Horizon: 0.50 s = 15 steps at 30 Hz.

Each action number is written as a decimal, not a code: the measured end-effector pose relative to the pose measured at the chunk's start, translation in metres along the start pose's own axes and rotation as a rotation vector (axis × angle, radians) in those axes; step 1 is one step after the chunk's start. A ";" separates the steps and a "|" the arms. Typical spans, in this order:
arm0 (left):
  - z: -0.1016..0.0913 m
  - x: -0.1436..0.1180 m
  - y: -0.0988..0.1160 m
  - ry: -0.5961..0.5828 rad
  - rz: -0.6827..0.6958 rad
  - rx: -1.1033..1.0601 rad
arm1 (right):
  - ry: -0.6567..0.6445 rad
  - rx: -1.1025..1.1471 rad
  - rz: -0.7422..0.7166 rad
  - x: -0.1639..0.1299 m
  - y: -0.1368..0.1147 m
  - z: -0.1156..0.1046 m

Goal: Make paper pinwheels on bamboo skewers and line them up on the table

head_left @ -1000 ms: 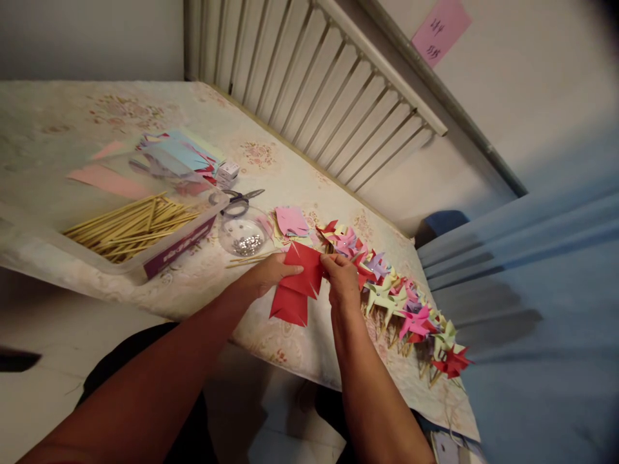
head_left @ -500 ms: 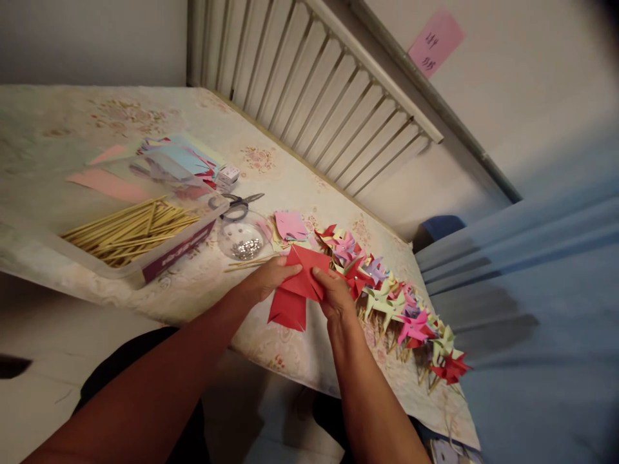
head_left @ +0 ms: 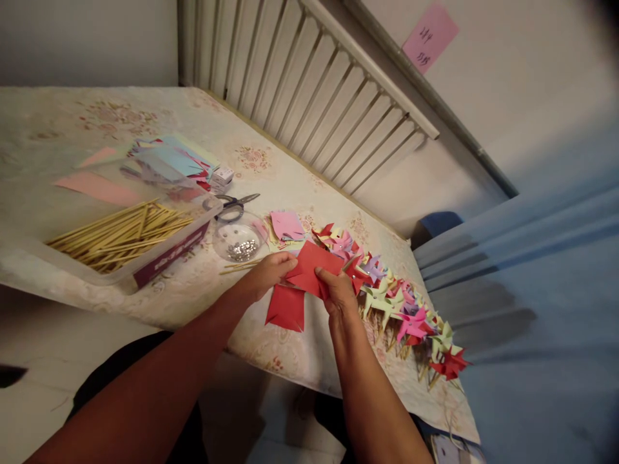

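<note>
A square of red paper is held up over the table between my two hands. My left hand pinches its lower left corner with thumb and fingertips. On the other side, my right hand grips the paper, thumb on top and fingers underneath. Just below it, more cut red paper lies on the tablecloth. Close behind sits a small stack of pink and pale paper squares. Rows of finished paper pinwheels on sticks stand to the right of my right hand.
A clear plastic box full of thin wooden sticks stands at left. Near it are scissors, a round dish of small metal pieces and stacked coloured paper. A radiator runs along the back; a blue curtain hangs at right.
The red square has shifted slightly right and turned in my hands. My left hand has slid to its lower left corner. The view has moved a little.
</note>
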<state>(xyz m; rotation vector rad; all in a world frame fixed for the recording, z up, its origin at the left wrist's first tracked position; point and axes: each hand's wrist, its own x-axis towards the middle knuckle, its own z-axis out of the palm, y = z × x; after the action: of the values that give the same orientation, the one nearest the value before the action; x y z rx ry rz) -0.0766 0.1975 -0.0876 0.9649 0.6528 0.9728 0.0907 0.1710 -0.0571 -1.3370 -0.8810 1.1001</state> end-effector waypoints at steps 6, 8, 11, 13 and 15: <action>-0.003 0.000 0.005 0.050 0.012 -0.052 | 0.032 0.107 0.049 0.004 -0.010 -0.007; -0.004 0.000 0.006 0.048 0.054 -0.043 | 0.027 0.108 0.050 0.004 -0.012 -0.008; -0.005 -0.001 0.007 0.002 0.122 -0.004 | 0.020 0.104 0.050 0.004 -0.015 -0.011; -0.006 -0.001 0.006 -0.033 0.155 0.067 | 0.020 0.092 0.045 0.004 -0.016 -0.012; -0.007 -0.001 0.005 -0.053 0.185 0.170 | 0.014 0.078 0.039 0.004 -0.016 -0.014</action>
<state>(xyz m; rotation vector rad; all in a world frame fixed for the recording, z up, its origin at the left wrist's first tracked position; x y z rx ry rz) -0.0849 0.2008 -0.0865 1.2145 0.6163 1.0625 0.1065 0.1718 -0.0425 -1.3003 -0.7972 1.1424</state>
